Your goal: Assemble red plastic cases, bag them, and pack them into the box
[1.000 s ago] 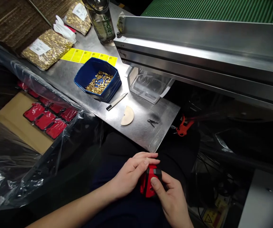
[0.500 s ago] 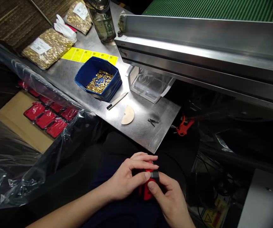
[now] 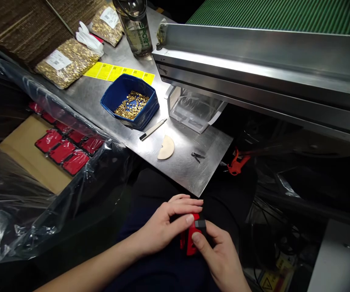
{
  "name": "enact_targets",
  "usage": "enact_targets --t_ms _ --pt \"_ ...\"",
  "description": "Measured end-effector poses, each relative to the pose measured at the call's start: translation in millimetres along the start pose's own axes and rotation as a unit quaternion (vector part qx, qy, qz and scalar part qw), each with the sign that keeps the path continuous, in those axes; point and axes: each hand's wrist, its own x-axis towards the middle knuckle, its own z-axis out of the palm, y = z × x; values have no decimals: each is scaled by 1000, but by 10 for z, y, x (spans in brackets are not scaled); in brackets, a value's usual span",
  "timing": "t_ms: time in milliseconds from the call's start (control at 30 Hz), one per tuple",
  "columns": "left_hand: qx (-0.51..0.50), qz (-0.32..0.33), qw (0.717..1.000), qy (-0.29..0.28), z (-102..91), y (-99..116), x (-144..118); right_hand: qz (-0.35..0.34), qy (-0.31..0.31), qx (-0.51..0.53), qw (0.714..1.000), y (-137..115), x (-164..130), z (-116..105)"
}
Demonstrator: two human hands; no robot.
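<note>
Head view: both hands meet low in the frame, over the lap and just off the near edge of the steel counter (image 3: 190, 174). The left hand (image 3: 163, 227) and the right hand (image 3: 219, 253) each have their grip clamped on a small red part (image 3: 191, 241), with a dark grey block (image 3: 199, 224) at its top end pinched between the left fingertip and the right thumb.

As a judgement, the step looks like seating that block on the red body. Doing it well calls for keeping the two pieces square to each other, pressing straight along the joint rather than at an angle, and holding the red body firmly so that it cannot twist.

Readable writing is sparse. The clear bottle (image 3: 135, 26) carries white vertical lettering that seems to read "SPORT". The yellow strip of labels (image 3: 118, 74) and the white stickers on the bags of brass pieces (image 3: 67, 63) bear print too small to make out.
</note>
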Motion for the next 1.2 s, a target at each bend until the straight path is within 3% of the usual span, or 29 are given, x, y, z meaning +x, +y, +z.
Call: enact_targets --t_ms 400,600,767,1000,1200 --pt "61 34 994 -81 -104 -70 -37 40 -24 31 998 92 38 -91" --pt "58 38 997 -20 -41 -120 -1 9 -55 6 998 117 26 -156" --pt "10 -18 999 39 -17 -111 51 -7 -49 -46 998 156 23 -144" --pt "-23 -42 998 41 -48 -15 46 -8 -35 -50 998 104 30 -108" --pt "-73 -60 995 7 -79 25 24 -30 -53 -79 995 82 27 -100"
